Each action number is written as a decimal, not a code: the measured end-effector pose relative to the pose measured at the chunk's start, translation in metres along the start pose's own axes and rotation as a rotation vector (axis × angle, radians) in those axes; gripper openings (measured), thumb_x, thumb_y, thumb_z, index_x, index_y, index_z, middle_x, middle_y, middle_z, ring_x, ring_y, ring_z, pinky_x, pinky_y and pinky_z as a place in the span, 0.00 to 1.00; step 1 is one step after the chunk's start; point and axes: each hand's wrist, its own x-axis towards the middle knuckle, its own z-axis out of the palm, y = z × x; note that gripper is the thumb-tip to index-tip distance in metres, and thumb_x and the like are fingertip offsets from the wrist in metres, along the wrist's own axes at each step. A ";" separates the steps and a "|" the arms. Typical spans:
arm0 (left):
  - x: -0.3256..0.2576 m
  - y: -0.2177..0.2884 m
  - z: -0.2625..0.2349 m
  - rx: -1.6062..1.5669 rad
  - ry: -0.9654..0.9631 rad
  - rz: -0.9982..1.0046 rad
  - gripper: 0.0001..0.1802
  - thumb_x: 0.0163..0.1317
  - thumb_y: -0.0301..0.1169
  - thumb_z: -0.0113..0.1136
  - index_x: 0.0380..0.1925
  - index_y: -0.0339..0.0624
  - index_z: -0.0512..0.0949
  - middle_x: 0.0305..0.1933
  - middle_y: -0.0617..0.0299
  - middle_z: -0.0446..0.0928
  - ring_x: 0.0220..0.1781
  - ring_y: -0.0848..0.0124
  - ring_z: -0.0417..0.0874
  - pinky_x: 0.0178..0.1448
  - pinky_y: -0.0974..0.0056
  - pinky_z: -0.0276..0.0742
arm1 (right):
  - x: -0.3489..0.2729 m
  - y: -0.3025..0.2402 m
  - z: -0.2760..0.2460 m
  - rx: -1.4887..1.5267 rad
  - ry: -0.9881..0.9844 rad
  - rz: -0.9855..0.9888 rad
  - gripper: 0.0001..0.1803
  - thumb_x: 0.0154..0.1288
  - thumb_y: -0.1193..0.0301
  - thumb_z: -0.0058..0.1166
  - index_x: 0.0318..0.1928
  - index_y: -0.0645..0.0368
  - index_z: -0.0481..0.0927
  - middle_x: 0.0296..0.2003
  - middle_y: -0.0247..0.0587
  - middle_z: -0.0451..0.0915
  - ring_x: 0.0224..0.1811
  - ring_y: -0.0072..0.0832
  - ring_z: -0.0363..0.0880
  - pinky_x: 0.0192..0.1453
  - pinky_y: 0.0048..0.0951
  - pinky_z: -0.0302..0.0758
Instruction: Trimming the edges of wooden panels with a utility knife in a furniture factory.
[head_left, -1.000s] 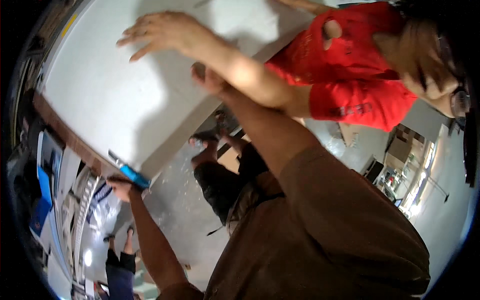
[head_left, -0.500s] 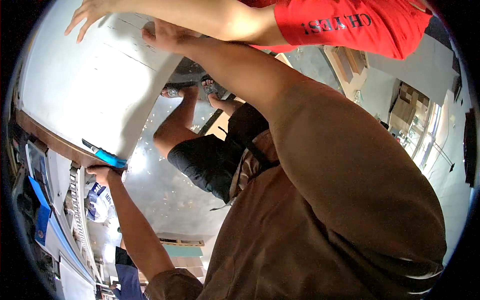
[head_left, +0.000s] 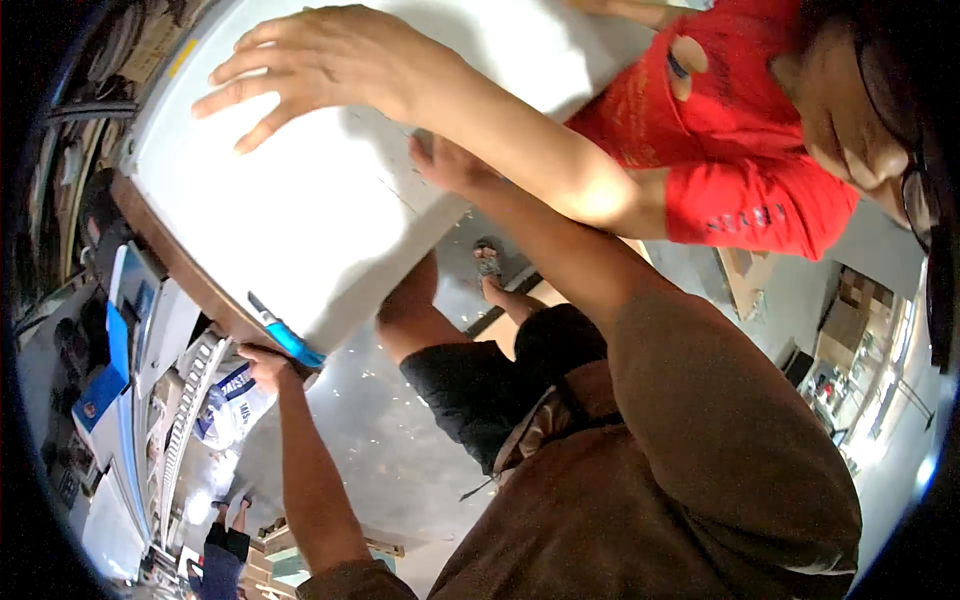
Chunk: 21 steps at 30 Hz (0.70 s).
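Observation:
A large white panel (head_left: 350, 200) with a brown edge slants across the upper left. My left hand (head_left: 266, 367) grips its brown edge near the corner, fingers partly out of sight beneath. Just above that hand, a blue utility knife (head_left: 290, 340) lies on the panel, its blade end pointing away. My right hand (head_left: 446, 165) rests on the panel's upper surface near the side edge, with fingers apart; a co-worker's forearm partly hides it. That co-worker's hand (head_left: 310, 62) is spread over the panel, farther off than mine.
The co-worker in a red shirt (head_left: 740, 190) leans in from the upper right. A white ladder-like rack (head_left: 190, 410) and a white-and-blue bag (head_left: 235, 405) are beyond my left hand. Another person (head_left: 222, 560) stands at the lower left. Scraps dot the grey floor (head_left: 380, 440).
My view has shifted, so the panel and both my hands sit farther right and lower. More of the co-worker shows. Both my hands keep their places on the panel.

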 end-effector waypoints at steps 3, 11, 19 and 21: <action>-0.001 0.000 0.002 0.149 0.029 0.097 0.53 0.70 0.73 0.34 0.50 0.27 0.85 0.50 0.33 0.84 0.54 0.40 0.85 0.60 0.44 0.80 | 0.057 0.003 -0.014 -0.043 -0.037 -0.344 0.29 0.74 0.67 0.49 0.73 0.58 0.65 0.75 0.47 0.64 0.82 0.41 0.53 0.84 0.60 0.49; -0.001 0.000 -0.001 0.045 -0.009 0.082 0.46 0.74 0.68 0.32 0.57 0.38 0.84 0.50 0.36 0.84 0.53 0.38 0.84 0.59 0.43 0.78 | -0.049 0.004 0.051 -0.043 0.145 0.531 0.31 0.70 0.61 0.51 0.71 0.59 0.67 0.72 0.50 0.64 0.79 0.44 0.55 0.83 0.57 0.51; -0.011 0.007 -0.008 0.113 -0.033 0.065 0.51 0.72 0.71 0.31 0.49 0.31 0.86 0.45 0.36 0.86 0.50 0.41 0.85 0.57 0.44 0.78 | -0.088 0.020 0.106 -0.161 0.131 0.670 0.35 0.66 0.53 0.54 0.67 0.61 0.69 0.68 0.55 0.64 0.74 0.50 0.57 0.79 0.55 0.52; -0.013 0.009 -0.010 0.067 -0.059 0.047 0.52 0.71 0.72 0.31 0.48 0.31 0.86 0.47 0.36 0.85 0.52 0.40 0.85 0.59 0.44 0.77 | -0.087 0.022 0.105 -0.168 0.134 0.674 0.36 0.65 0.50 0.55 0.67 0.61 0.69 0.68 0.56 0.64 0.73 0.52 0.57 0.78 0.54 0.52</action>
